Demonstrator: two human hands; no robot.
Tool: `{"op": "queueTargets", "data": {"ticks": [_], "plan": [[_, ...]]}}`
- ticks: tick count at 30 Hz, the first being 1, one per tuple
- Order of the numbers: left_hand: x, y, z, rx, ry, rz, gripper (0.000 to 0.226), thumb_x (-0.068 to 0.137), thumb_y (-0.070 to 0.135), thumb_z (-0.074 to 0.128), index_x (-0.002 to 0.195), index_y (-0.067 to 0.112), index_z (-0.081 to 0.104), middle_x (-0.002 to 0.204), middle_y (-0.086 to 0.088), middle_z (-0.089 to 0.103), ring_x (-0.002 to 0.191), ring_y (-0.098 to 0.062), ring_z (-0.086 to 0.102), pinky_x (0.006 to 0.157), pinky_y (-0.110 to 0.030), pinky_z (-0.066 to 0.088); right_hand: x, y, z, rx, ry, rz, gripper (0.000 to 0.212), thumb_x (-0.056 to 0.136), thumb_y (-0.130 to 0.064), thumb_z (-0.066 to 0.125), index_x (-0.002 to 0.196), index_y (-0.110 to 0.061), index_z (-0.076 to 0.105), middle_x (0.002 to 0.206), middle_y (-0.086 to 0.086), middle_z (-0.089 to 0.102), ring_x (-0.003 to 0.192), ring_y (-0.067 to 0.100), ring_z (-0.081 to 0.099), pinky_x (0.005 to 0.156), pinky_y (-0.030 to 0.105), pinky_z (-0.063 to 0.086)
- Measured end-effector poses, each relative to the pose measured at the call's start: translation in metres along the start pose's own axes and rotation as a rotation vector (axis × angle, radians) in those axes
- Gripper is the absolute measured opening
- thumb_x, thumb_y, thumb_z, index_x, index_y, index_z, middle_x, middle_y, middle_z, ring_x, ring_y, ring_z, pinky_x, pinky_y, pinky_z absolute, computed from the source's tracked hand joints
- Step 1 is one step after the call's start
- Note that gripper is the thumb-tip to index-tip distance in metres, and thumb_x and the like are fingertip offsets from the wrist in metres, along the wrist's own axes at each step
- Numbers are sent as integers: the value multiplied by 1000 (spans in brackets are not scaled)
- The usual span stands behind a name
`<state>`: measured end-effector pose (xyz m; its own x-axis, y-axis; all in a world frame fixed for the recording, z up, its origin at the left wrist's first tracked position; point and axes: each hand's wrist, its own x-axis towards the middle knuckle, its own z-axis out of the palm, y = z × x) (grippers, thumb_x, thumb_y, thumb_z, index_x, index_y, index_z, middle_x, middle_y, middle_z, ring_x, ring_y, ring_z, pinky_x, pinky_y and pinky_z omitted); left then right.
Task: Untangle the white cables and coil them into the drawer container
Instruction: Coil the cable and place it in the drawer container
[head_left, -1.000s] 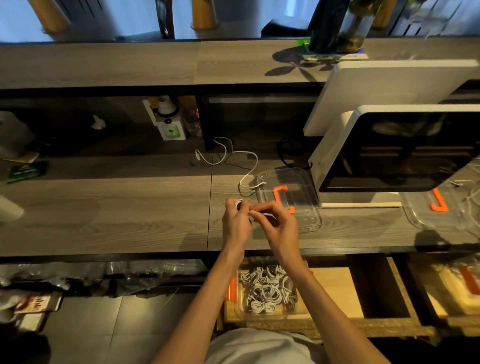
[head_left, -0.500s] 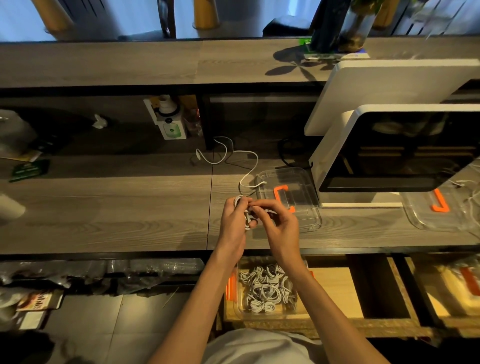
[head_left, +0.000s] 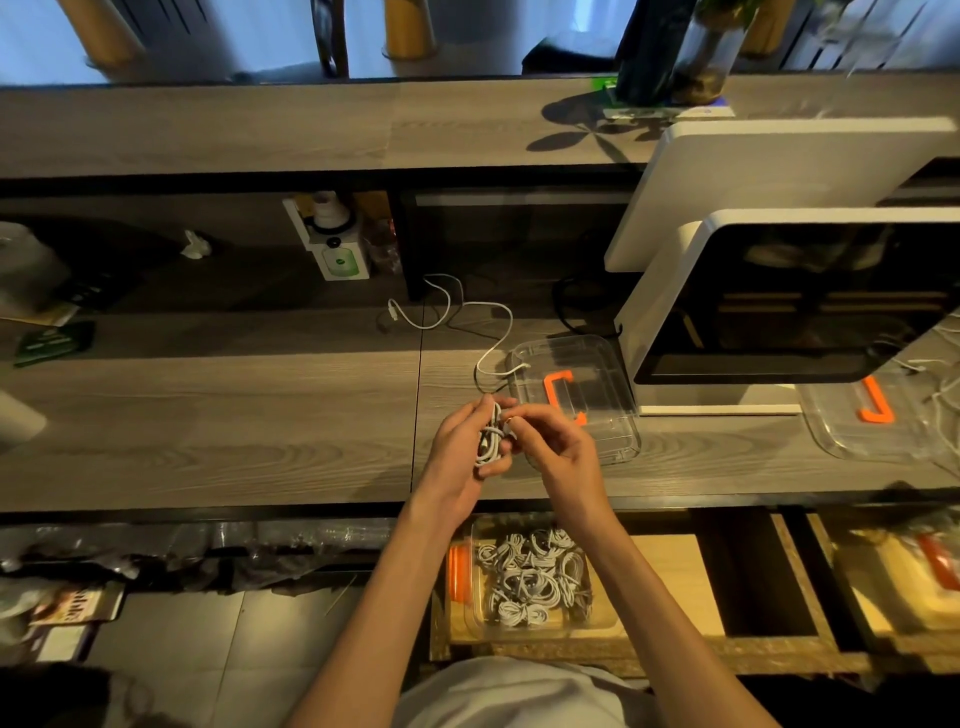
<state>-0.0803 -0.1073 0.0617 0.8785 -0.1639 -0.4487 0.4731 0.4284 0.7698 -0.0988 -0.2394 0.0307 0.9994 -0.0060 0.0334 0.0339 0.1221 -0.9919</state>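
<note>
Both hands (head_left: 511, 447) grip a coiled white cable (head_left: 489, 440) above the wooden counter (head_left: 208, 431).

A long wood-grain counter (head_left: 208, 431) runs across the room, with a raised upper ledge (head_left: 260, 130) behind it. On the right stands a white-framed screen (head_left: 795, 306), tilted back, with a second white panel (head_left: 769, 182) behind it. A potted plant (head_left: 701, 47) sits on the ledge and throws leaf shadows there. In the recess under the ledge stands a small white and green box (head_left: 337, 254). Far left lies a green packet (head_left: 54, 340). Magazines (head_left: 72, 605) lie on the tiled floor.
</note>
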Motion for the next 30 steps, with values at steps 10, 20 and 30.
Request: {"op": "queueTargets", "data": {"ticks": [10,20,30], "plan": [[0,-8,13,259,149,35,24,111,26,34,119,7,47,87,-9,54,55,-9,48,40,-19,30,-2,0,6,-195,104,-104,12,95,-9,71,106,-10,74,101,-2,76,101,19,73,87,41,61],[6,-13,2,216,230,-52,40,107,42,38,124,7,50,104,-14,62,94,-24,62,62,-33,48,-11,2,9,-557,4,-321,27,93,-7,74,119,-13,76,110,-5,73,105,1,68,91,15,52],[7,-17,6,390,329,-48,49,109,42,29,103,3,57,73,-5,54,67,-17,53,50,-25,40,-6,13,16,-767,-48,-334,11,102,-13,60,110,-10,67,100,-1,61,88,12,59,75,25,50]]}}
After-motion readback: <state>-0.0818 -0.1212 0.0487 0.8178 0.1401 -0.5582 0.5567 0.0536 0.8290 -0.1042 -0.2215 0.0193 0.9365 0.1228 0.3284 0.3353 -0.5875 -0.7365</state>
